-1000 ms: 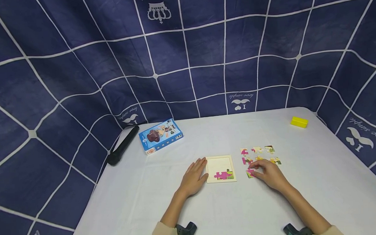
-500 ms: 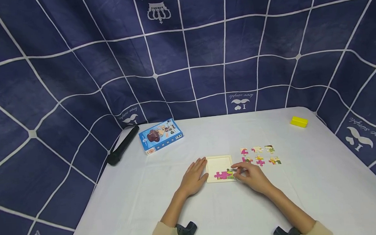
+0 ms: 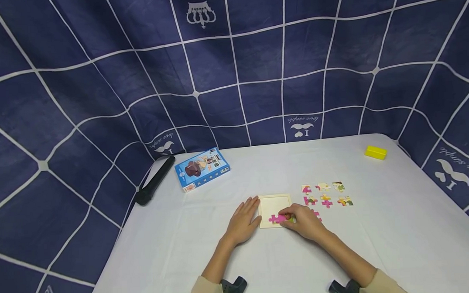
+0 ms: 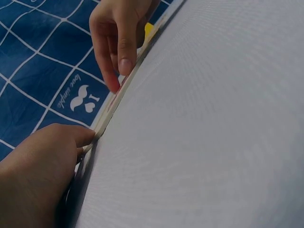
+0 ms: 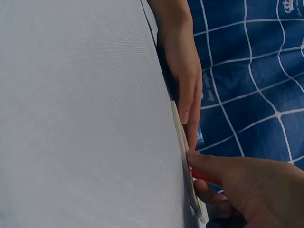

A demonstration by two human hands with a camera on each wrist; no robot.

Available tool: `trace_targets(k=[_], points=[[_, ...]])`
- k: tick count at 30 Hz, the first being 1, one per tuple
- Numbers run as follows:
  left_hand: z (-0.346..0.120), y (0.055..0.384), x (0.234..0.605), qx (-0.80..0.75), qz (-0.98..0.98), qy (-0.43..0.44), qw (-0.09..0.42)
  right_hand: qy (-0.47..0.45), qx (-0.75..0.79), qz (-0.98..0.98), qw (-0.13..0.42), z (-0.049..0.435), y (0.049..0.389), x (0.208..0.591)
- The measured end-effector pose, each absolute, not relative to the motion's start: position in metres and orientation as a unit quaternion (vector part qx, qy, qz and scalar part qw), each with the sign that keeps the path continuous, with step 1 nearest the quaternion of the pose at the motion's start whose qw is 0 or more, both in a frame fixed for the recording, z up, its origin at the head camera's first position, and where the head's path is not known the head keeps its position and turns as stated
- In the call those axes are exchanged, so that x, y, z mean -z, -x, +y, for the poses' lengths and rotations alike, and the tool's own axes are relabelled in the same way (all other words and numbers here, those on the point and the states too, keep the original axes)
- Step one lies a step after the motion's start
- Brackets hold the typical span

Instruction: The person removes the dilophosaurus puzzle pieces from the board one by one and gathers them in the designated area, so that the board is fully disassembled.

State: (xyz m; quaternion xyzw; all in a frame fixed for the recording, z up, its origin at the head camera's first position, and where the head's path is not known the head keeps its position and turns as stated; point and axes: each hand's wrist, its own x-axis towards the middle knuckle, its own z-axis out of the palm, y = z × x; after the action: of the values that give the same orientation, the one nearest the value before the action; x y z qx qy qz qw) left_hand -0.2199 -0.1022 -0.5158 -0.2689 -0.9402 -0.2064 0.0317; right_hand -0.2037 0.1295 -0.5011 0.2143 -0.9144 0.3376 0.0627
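Observation:
A shallow square puzzle tray (image 3: 274,203) lies on the table, with pink and green puzzle pieces (image 3: 277,219) along its near edge. My left hand (image 3: 242,220) lies flat with fingers extended, its fingertips and thumb against the tray's left edge. Over the tray's near right corner, my right hand (image 3: 302,222) has thumb and fingers curled about a piece there. In the right wrist view a bit of pink piece (image 5: 200,176) shows between them. The hand covers the tray's right corner and part of a loose pink puzzle piece (image 3: 317,213) beside it.
Several loose puzzle pieces (image 3: 326,200) sit in rows right of the tray. A blue picture box (image 3: 202,169) and a black stick-like object (image 3: 155,181) lie at the back left. A yellow block (image 3: 375,152) is at the back right, before a blue checked curtain (image 3: 262,66).
My right hand has moved left from the loose pieces to the tray, and its fingers now reach over the pieces inside. The left hand has stayed at the tray's edge.

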Motion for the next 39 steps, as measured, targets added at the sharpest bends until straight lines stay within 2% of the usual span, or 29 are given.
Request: trace_targets(k=[18, 28, 32, 39], points=[[-0.103, 0.217, 0.516, 0.208, -0.94, 0.268, 0.031, -0.228, -0.372, -0.896, 0.084, 0.131, 0.202, 0.496], [-0.102, 0.22, 0.517, 0.203, -0.94, 0.273, 0.037, -0.219, -0.446, -0.865, 0.065, 0.135, 0.203, 0.493], [-0.102, 0.22, 0.516, 0.203, -0.939, 0.274, 0.039, -0.208, -0.472, -0.855, 0.058, 0.145, 0.202, 0.483], [-0.101, 0.22, 0.516, 0.202, -0.94, 0.271, 0.039, -0.174, -0.443, -0.875, 0.081, 0.188, 0.199, 0.471]])
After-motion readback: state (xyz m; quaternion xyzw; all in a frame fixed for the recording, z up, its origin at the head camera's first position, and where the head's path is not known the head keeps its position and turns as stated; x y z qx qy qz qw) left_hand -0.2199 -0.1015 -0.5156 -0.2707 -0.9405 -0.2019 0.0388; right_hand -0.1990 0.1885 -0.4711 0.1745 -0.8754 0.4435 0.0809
